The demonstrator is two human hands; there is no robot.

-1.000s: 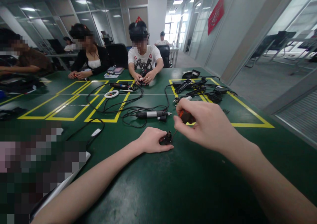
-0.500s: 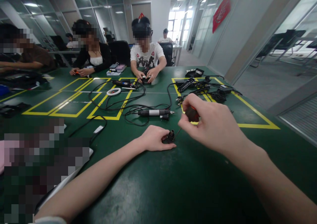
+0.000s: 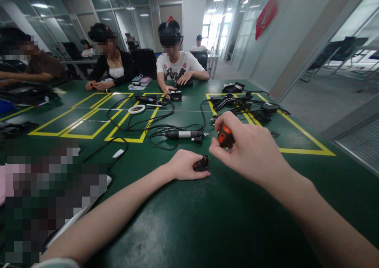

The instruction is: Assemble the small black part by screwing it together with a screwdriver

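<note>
My left hand (image 3: 186,165) rests on the green table and grips a small black part with a short round neck (image 3: 204,162), thumb and fingers closed round its left side. My right hand (image 3: 245,141) is closed on the orange and black handle of a screwdriver (image 3: 225,136). The thin shaft slants down and left toward the black part; whether its tip touches is too small to tell. Just beyond the hands lies a grey and black pen-shaped power tool (image 3: 185,135) with its cable looped around it.
Yellow tape (image 3: 308,152) marks rectangles on the table. Black cables and devices (image 3: 237,101) lie in a heap at the back right. A white ring (image 3: 136,109) sits at mid-left. Across the table a person in a white shirt (image 3: 179,64) handles a black device (image 3: 175,95).
The screwdriver handle has turned in my right hand, showing more orange. My left hand stays put. The person opposite has moved one hand back from the black device.
</note>
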